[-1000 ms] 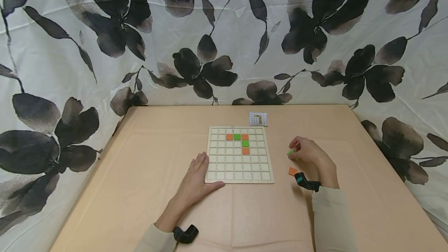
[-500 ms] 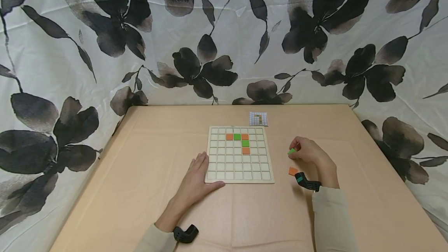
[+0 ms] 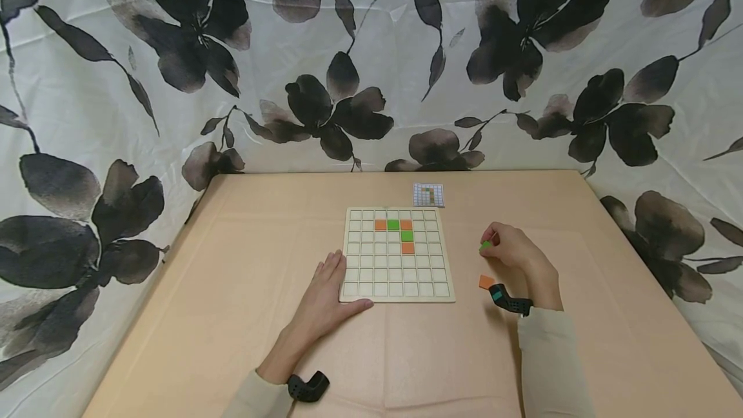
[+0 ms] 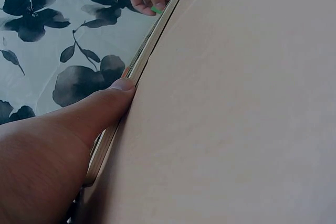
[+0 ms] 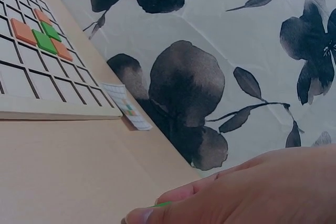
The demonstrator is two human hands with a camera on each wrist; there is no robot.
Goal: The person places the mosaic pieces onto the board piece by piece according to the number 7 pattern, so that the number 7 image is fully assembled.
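Observation:
A white grid board [image 3: 380,275] lies on the table, with orange tiles and green tiles set in its upper cells, among them a lower orange tile [image 3: 408,248]. My left hand [image 3: 322,295] rests along the board's left edge, its thumb at the front left corner with fingers straight. To the right of the board, my right hand [image 3: 513,251] pinches a small green tile [image 3: 485,246] between thumb and fingertips. In the right wrist view only a sliver of that green tile [image 5: 164,204] shows. A loose orange tile [image 3: 486,282] lies below the right hand, near the wrist device.
Behind the board lies a small card [image 3: 428,195] printed with a coloured grid pattern. The wooden table [image 3: 278,224] ends at a hanging floral cloth [image 3: 325,37]. Black devices sit on both wrists, such as the left one [image 3: 309,388].
The green tile turns between the right fingertips and shows less of its face than half a second ago. Both hands otherwise stay in place; the view shifts slightly.

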